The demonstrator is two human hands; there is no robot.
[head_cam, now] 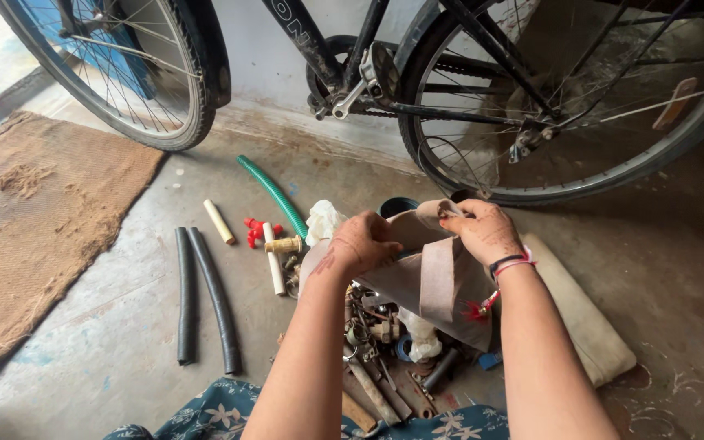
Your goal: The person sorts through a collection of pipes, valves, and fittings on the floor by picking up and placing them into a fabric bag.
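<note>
My left hand and my right hand both grip the top edge of a beige cloth bag, held up over the floor. The left hand pinches the bag's left rim, and my right hand, with bracelets at the wrist, holds the right rim. Under the bag lies a heap of metal parts: pipes, fittings, bolts and a white rag. Part of the heap is hidden behind the bag.
A black bicycle stands against the wall ahead. On the concrete floor to the left lie two black rubber hoses, a green ribbed hose, white pipe pieces and a red valve. A coir mat lies far left, a beige cushion to the right.
</note>
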